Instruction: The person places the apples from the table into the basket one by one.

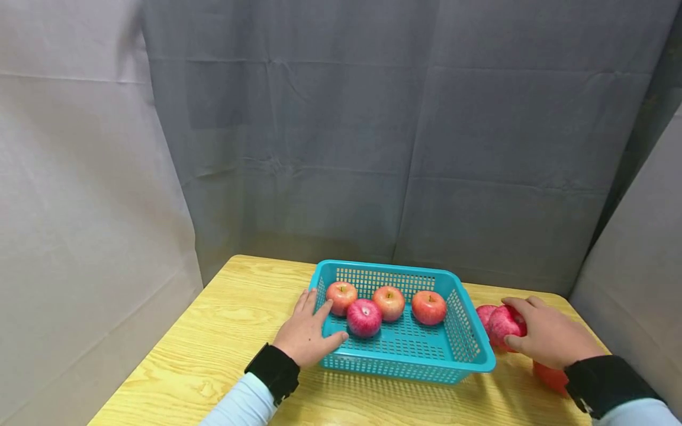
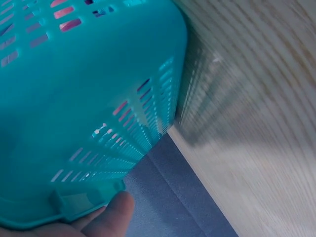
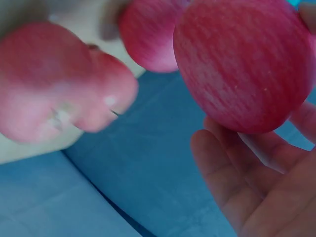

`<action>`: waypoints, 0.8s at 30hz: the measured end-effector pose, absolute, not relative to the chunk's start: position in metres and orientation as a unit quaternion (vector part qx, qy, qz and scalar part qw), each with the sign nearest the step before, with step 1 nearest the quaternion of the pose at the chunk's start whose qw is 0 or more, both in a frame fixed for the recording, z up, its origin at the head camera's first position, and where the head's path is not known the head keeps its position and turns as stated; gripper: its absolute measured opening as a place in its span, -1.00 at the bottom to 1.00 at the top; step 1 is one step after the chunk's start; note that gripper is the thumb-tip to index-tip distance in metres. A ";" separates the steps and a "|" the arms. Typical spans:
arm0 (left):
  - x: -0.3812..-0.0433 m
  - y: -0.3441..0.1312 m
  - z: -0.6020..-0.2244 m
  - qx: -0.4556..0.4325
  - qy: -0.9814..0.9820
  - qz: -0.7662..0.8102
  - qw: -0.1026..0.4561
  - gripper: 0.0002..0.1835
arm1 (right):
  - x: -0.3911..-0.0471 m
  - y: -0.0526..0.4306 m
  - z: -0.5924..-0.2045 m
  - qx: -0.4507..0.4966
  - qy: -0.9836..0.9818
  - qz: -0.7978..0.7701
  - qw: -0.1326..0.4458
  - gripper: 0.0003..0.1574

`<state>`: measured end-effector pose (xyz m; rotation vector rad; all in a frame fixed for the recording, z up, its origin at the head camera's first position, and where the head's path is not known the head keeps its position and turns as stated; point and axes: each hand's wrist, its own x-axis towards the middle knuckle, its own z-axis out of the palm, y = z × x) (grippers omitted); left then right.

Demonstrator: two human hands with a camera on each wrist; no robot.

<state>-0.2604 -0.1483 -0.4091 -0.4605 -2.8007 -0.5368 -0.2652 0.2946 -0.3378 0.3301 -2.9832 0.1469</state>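
A turquoise plastic basket (image 1: 394, 370) with slatted sides stands on the table, and several red apples (image 1: 429, 307) lie inside it. My left hand (image 1: 305, 334) rests on the basket's left front corner, fingers spread along the rim; one fingertip (image 2: 116, 210) shows at the rim in the left wrist view. To the right of the basket, my right hand (image 1: 551, 334) grips a dark red apple (image 3: 242, 64) between thumb and fingers. Behind that one, a second apple (image 1: 485, 312) is partly hidden. Under the right wrist, another red apple (image 1: 550, 377) is mostly covered.
The wood-grain table (image 1: 213, 355) extends left and in front of the basket. A grey cloth (image 1: 341, 148) hangs behind it, with pale cloth walls (image 1: 80, 236) on both sides. Two loose apples (image 3: 44, 84) sit close together near the table edge in the right wrist view.
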 end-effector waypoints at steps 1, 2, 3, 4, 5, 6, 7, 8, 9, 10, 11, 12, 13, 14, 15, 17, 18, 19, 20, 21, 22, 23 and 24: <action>-0.260 -0.148 -0.409 -0.158 -0.962 -0.184 0.126 -0.14 | -0.266 0.293 -0.333 0.114 -0.989 0.050 0.076 0.09; -0.260 -0.148 -0.409 -0.157 -0.962 -0.183 0.126 -0.13 | -0.267 0.291 -0.328 0.119 -0.988 0.052 0.083 0.08; -0.260 -0.148 -0.409 -0.157 -0.962 -0.183 0.126 -0.13 | -0.268 0.289 -0.323 0.123 -0.987 0.054 0.087 0.07; -0.260 -0.148 -0.409 -0.156 -0.963 -0.182 0.125 -0.13 | -0.269 0.286 -0.319 0.127 -0.986 0.057 0.090 0.07; -0.260 -0.148 -0.409 -0.156 -0.963 -0.181 0.125 -0.12 | -0.269 0.283 -0.315 0.131 -0.985 0.060 0.092 0.06; -0.260 -0.148 -0.409 -0.156 -0.963 -0.181 0.124 -0.12 | -0.270 0.279 -0.312 0.135 -0.985 0.063 0.090 0.05; -0.260 -0.148 -0.409 -0.157 -0.963 -0.181 0.123 -0.12 | -0.271 0.274 -0.309 0.141 -0.984 0.066 0.088 0.05; -0.260 -0.148 -0.409 -0.158 -0.963 -0.180 0.123 -0.11 | -0.272 0.270 -0.307 0.147 -0.983 0.070 0.085 0.04; -0.261 -0.149 -0.409 -0.159 -0.963 -0.180 0.122 -0.10 | -0.274 0.265 -0.305 0.152 -0.982 0.073 0.083 0.03; -0.261 -0.149 -0.409 -0.160 -0.963 -0.180 0.122 -0.10 | -0.275 0.260 -0.303 0.157 -0.981 0.076 0.082 0.02; -0.261 -0.149 -0.409 -0.160 -0.963 -0.179 0.123 -0.10 | -0.277 0.254 -0.301 0.161 -0.980 0.079 0.081 0.01; -0.261 -0.149 -0.409 -0.161 -0.963 -0.178 0.124 -0.10 | -0.279 0.249 -0.300 0.168 -0.979 0.082 0.079 0.00; -0.262 -0.149 -0.409 -0.160 -0.963 -0.177 0.124 -0.10 | -0.281 0.244 -0.298 0.174 -0.978 0.087 0.077 0.02; -0.262 -0.150 -0.409 -0.159 -0.963 -0.177 0.125 -0.10 | -0.283 0.239 -0.297 0.180 -0.977 0.090 0.075 0.03; -0.262 -0.150 -0.409 -0.160 -0.963 -0.177 0.127 -0.10 | -0.285 0.234 -0.296 0.186 -0.975 0.093 0.073 0.05; -0.262 -0.150 -0.409 -0.158 -0.963 -0.175 0.128 -0.11 | -0.288 0.225 -0.295 0.197 -0.973 0.099 0.067 0.07; -0.262 -0.150 -0.409 -0.157 -0.963 -0.176 0.127 -0.12 | -0.290 0.221 -0.295 0.202 -0.972 0.102 0.062 0.08; -0.261 -0.149 -0.409 -0.158 -0.963 -0.177 0.127 -0.12 | -0.292 0.217 -0.296 0.205 -0.972 0.103 0.059 0.09; -0.261 -0.149 -0.409 -0.158 -0.963 -0.177 0.127 -0.13 | -0.293 0.214 -0.297 0.207 -0.971 0.103 0.058 0.08; -0.261 -0.149 -0.409 -0.158 -0.963 -0.177 0.127 -0.13 | -0.296 0.210 -0.298 0.208 -0.971 0.101 0.058 0.06; -0.261 -0.149 -0.409 -0.157 -0.963 -0.177 0.127 -0.13 | -0.298 0.206 -0.299 0.210 -0.971 0.100 0.056 0.04; -0.261 -0.148 -0.409 -0.158 -0.963 -0.178 0.127 -0.14 | -0.301 0.202 -0.301 0.210 -0.971 0.098 0.053 0.01; -0.260 -0.148 -0.409 -0.157 -0.963 -0.178 0.128 -0.14 | -0.303 0.199 -0.302 0.210 -0.972 0.094 0.050 -0.01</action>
